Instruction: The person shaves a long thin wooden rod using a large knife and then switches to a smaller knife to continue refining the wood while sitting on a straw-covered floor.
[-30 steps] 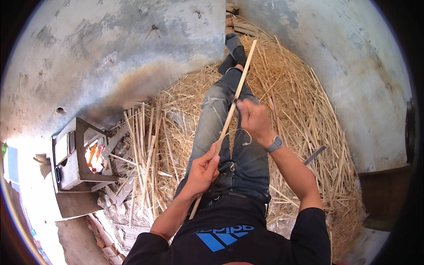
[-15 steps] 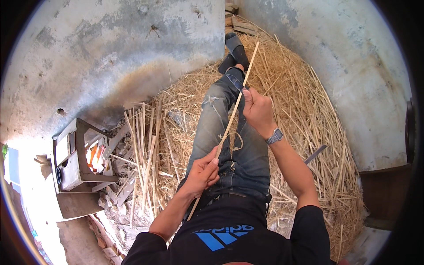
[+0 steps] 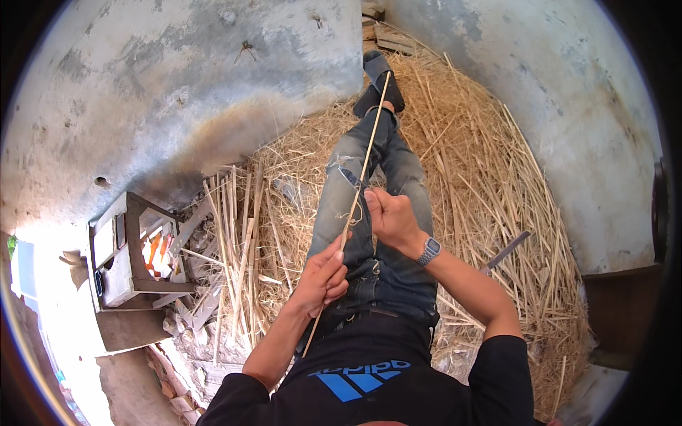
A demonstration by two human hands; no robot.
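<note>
A long pale strip of split wood or bamboo [image 3: 371, 143] runs lengthwise over my legs, its far end above my dark shoes. My left hand [image 3: 327, 278] is closed round its near part, and the tail sticks out behind toward my waist. My right hand [image 3: 392, 220] grips a dark-bladed knife [image 3: 349, 177]; its handle is hidden in the fist. The blade lies across the strip, a short way beyond my left hand. A thin curled shaving [image 3: 357, 213] hangs on the strip between the two hands.
Shavings and loose strips [image 3: 490, 177] cover the floor around my outstretched legs. Several pale strips [image 3: 238, 234] lean together at the left, near a small wooden frame stool [image 3: 135, 280]. A flat grey bar [image 3: 508, 252] lies by my right forearm. Bare walls [image 3: 177, 85] rise ahead and right.
My right hand has drawn the knife along the strip toward my left hand. The strip's far end has swung left, and a curled shaving now shows beside the blade.
</note>
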